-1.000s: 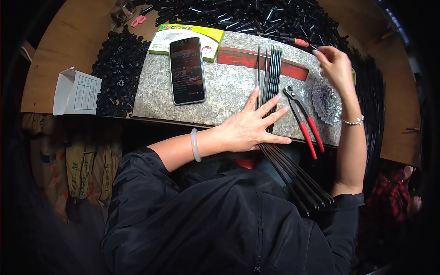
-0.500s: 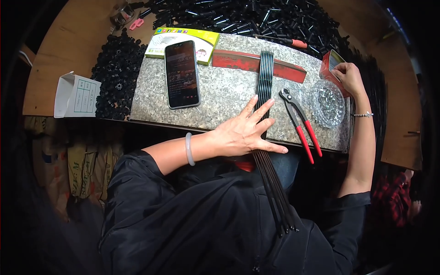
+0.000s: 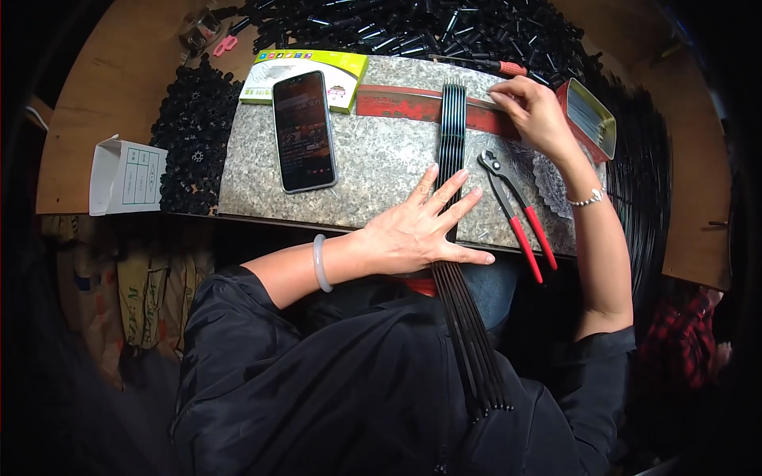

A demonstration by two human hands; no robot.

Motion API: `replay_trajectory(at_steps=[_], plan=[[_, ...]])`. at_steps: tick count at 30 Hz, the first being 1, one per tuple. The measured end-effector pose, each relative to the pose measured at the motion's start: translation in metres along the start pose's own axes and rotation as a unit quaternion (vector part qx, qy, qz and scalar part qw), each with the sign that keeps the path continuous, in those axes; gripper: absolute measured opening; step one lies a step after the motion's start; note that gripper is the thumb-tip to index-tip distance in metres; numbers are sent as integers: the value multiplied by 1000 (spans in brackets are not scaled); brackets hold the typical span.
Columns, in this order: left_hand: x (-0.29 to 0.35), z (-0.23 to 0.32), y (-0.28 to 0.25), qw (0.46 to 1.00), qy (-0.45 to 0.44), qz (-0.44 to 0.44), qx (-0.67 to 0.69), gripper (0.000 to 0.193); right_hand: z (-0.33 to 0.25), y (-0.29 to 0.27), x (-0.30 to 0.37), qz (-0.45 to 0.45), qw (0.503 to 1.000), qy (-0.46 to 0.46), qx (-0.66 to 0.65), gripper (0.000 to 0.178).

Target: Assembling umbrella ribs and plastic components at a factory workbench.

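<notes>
My left hand [image 3: 409, 232] lies flat with fingers spread across a row of thin black rods [image 3: 452, 143], pressing them side by side. The rods run from a red metal bar [image 3: 397, 105] at the back of the grey speckled board [image 3: 373, 174], over the near edge and down onto my lap. My right hand [image 3: 541, 119] hovers by the bar's right end, thumb and forefinger pinched together; anything between them is too small to make out. Red-handled pliers [image 3: 516, 206] lie right of the rods. Under my right forearm a clear dish [image 3: 549, 184] is partly hidden.
A red tin [image 3: 591, 119] with thin metal pieces stands at right, beside long black rods [image 3: 643, 166]. A phone [image 3: 305, 135] leans on a green-white box [image 3: 345, 75]. Black parts [image 3: 194, 135] heap at left near a white carton [image 3: 131, 174]. A red-handled screwdriver [image 3: 508, 68] lies behind.
My right hand has come away from the red tin and moved left toward the red bar and rods. My left hand stays spread on the rods. The view has shifted slightly.
</notes>
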State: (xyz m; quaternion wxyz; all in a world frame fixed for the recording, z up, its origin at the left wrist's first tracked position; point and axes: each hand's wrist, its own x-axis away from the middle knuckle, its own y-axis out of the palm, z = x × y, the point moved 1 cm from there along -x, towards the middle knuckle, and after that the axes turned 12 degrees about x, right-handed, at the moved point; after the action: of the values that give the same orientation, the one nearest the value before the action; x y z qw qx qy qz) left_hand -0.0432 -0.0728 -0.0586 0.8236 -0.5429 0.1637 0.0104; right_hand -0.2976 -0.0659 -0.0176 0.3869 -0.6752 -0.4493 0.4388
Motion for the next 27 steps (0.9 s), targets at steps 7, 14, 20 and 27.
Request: replay_trajectory(at_steps=[7,14,20,27], plan=[[0,0,-2,1000,5,9,5,58,-1,17,-8,-44,996,58,-55,20],[1,-1,-2,1000,7,12,-6,59,-4,22,-10,-48,994,69,-75,21],[1,-2,-2,999,2,4,35,70,-8,23,-13,-51,993,70,-85,19],[0,-2,-2,998,3,7,54,72,-6,23,-16,-14,997,4,-72,16]])
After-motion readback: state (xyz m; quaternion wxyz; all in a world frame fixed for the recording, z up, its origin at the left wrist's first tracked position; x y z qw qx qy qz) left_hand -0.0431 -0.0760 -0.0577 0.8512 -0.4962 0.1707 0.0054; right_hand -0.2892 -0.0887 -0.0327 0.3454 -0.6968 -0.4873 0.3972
